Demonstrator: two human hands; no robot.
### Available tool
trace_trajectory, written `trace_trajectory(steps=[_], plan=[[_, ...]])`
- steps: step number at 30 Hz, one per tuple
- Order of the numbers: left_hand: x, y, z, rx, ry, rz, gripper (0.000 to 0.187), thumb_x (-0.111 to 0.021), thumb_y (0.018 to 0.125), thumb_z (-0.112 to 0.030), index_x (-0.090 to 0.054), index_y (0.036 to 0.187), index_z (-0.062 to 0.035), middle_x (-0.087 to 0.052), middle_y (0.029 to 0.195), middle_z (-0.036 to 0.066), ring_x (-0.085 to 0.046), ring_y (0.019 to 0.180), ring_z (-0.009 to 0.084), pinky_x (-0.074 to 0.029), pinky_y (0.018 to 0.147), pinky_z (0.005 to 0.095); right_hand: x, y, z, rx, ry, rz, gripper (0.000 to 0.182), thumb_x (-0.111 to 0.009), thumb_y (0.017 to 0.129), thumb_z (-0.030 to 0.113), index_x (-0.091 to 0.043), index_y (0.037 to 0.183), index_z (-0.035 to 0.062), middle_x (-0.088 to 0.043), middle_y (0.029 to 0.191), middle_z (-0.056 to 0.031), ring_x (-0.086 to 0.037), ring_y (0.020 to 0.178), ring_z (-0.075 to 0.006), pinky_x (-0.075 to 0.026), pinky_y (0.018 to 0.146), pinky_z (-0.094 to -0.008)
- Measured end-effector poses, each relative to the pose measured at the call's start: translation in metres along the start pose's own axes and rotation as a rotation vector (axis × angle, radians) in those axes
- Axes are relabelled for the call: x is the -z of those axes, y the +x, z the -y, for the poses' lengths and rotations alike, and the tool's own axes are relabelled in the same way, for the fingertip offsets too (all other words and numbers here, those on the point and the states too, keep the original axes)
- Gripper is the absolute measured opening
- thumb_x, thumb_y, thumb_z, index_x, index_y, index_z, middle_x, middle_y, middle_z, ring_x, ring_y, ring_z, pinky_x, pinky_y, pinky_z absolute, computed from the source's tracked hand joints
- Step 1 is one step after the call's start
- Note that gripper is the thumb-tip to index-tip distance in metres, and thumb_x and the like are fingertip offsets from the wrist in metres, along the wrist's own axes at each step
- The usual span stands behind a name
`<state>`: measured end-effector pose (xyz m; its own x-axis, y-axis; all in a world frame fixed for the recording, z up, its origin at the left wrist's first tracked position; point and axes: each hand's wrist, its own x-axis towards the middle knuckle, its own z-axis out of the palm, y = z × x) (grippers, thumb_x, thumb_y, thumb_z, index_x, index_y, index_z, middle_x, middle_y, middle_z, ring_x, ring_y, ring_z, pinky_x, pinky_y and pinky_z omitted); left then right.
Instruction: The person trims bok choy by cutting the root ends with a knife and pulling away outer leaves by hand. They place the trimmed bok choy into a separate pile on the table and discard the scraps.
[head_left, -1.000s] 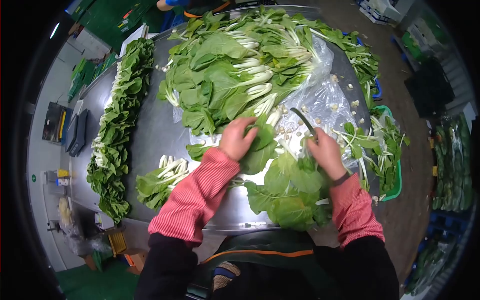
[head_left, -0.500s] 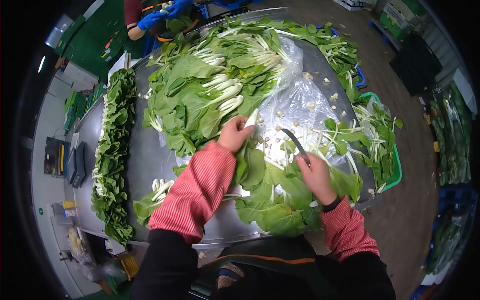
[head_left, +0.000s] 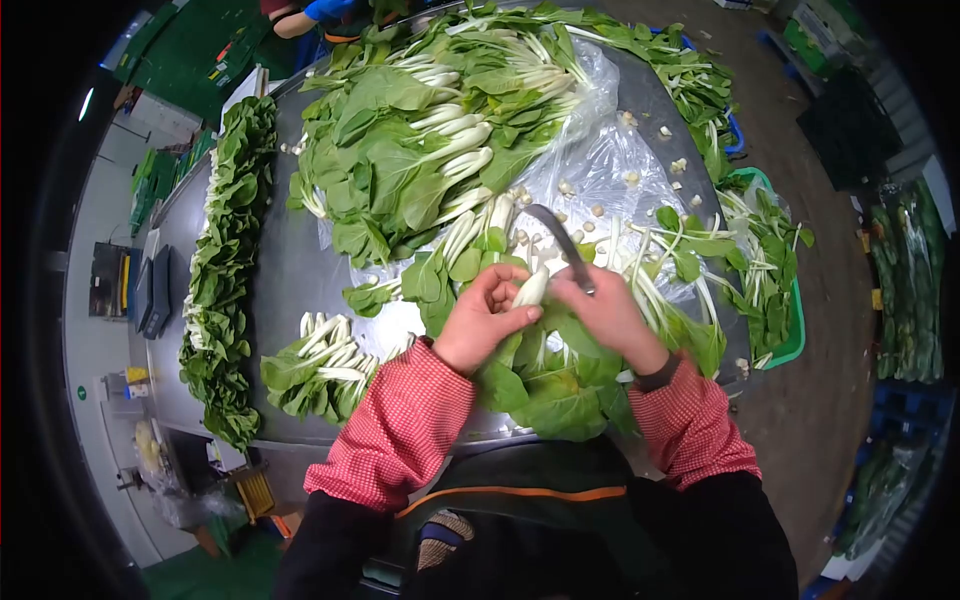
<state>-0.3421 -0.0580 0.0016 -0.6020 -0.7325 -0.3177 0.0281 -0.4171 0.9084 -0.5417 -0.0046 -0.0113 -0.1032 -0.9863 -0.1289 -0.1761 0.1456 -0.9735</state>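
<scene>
Left hand [head_left: 480, 328] and right hand [head_left: 606, 316] have drawn closer: left fingers clamp a white-stemmed green [head_left: 533, 288], right fingers wrap the curved knife [head_left: 564, 241]. Green sits between them, over the counter [head_left: 292, 250]. Looks like base trimming; next cut likely calls for a steady stem, fingertips clear.

You've got a dark device [head_left: 155, 292] off left, a yellow slatted thing [head_left: 255, 493] near left, wrapped green bundles [head_left: 908, 290] by a blue pallet [head_left: 908, 403] on your right, plus a black boxy thing [head_left: 850, 122] far right.
</scene>
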Motion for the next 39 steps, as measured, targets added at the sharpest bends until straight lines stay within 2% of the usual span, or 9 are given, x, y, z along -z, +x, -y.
trace_trajectory(steps=[6,10,15,20,26,29,32,36,39], plan=[[0.003,-0.011,-0.006,0.066,0.119,0.031,0.04,-0.068,0.086,0.003,-0.055,0.123,0.0002,-0.062,0.089,-0.002,-0.059,0.081,0.0055,-0.05,0.076,0.0195,0.008,0.002,0.034,-0.188,0.087,0.307,0.025,-0.071,0.085,0.022,-0.067,0.09,-0.0014,-0.063,0.072,-0.0014,-0.056,0.068,-0.0064,-0.046,0.061,-0.0243],[0.013,-0.023,-0.008,0.077,0.355,-0.011,0.03,-0.066,0.088,0.0,-0.06,0.117,0.0022,-0.066,0.087,0.001,-0.06,0.077,0.0067,-0.05,0.073,0.0211,0.021,0.008,0.013,-0.105,-0.119,0.422,0.024,-0.071,0.08,0.024,-0.066,0.079,0.0008,-0.059,0.065,-0.0017,-0.053,0.063,-0.0079,-0.045,0.06,-0.0262],[0.052,-0.056,0.007,0.201,0.077,-0.017,0.027,-0.061,0.091,-0.003,-0.056,0.118,0.0007,-0.064,0.088,0.004,-0.06,0.075,0.0099,-0.051,0.069,0.0234,0.011,0.042,-0.021,0.03,-0.81,0.161,0.039,-0.064,0.084,0.04,-0.068,0.083,0.0008,-0.064,0.069,-0.0212,-0.063,0.066,-0.0386,-0.051,0.062,-0.044],[0.061,-0.07,0.017,0.188,-0.18,-0.127,0.026,-0.057,0.093,-0.003,-0.05,0.118,-0.0005,-0.061,0.088,0.005,-0.062,0.081,0.0141,-0.054,0.075,0.0304,-0.038,0.11,-0.022,0.009,-0.499,-0.131,0.057,-0.065,0.081,0.056,-0.064,0.095,0.0004,-0.067,0.078,-0.022,-0.066,0.077,-0.0377,-0.051,0.069,-0.0457],[0.062,-0.064,0.009,0.147,-0.086,-0.294,0.023,-0.067,0.092,-0.025,-0.057,0.095,-0.0051,-0.057,0.076,0.0,-0.055,0.064,0.0089,-0.046,0.061,0.0237,-0.065,0.161,-0.051,-0.126,-0.474,-0.17,0.041,-0.067,0.079,0.04,-0.064,0.091,0.0007,-0.068,0.085,-0.0222,-0.067,0.08,-0.0366,-0.051,0.071,-0.0407],[0.073,-0.064,0.005,0.039,0.013,-0.367,0.021,-0.069,0.09,-0.024,-0.061,0.09,-0.0039,-0.057,0.071,-0.002,-0.054,0.065,0.0074,-0.045,0.06,0.0234,-0.045,0.133,-0.031,-0.12,-0.08,-0.093,0.031,-0.068,0.079,0.028,-0.063,0.093,0.0004,-0.065,0.078,-0.0086,-0.063,0.071,-0.0182,-0.05,0.067,-0.0311],[0.057,-0.053,-0.021,-0.069,0.212,-0.496,0.019,-0.07,0.089,-0.019,-0.063,0.097,-0.0035,-0.06,0.077,-0.001,-0.055,0.068,0.0068,-0.046,0.062,0.0221,-0.025,0.088,0.014,-0.155,0.109,0.001,0.026,-0.069,0.082,0.02,-0.063,0.099,0.0007,-0.062,0.078,-0.0007,-0.058,0.068,-0.0099,-0.047,0.064,-0.0253],[0.03,-0.021,-0.022,-0.321,0.505,-0.358,0.034,-0.072,0.087,-0.016,-0.063,0.117,-0.0039,-0.066,0.094,0.003,-0.06,0.083,0.0098,-0.05,0.076,0.0244,-0.019,0.038,0.037,-0.02,0.176,0.091,0.024,-0.067,0.086,0.014,-0.063,0.105,0.0009,-0.061,0.08,0.0028,-0.057,0.068,-0.0077,-0.045,0.062,-0.0224],[0.017,-0.014,-0.018,-0.064,0.243,-0.146,0.039,-0.073,0.086,-0.013,-0.061,0.122,-0.0013,-0.067,0.098,0.003,-0.06,0.088,0.0097,-0.049,0.081,0.0242,-0.01,0.02,0.036,0.113,-0.067,0.074,0.025,-0.067,0.086,0.015,-0.064,0.108,0.0033,-0.065,0.081,-0.0054,-0.06,0.067,-0.0134,-0.047,0.062,-0.0247]])
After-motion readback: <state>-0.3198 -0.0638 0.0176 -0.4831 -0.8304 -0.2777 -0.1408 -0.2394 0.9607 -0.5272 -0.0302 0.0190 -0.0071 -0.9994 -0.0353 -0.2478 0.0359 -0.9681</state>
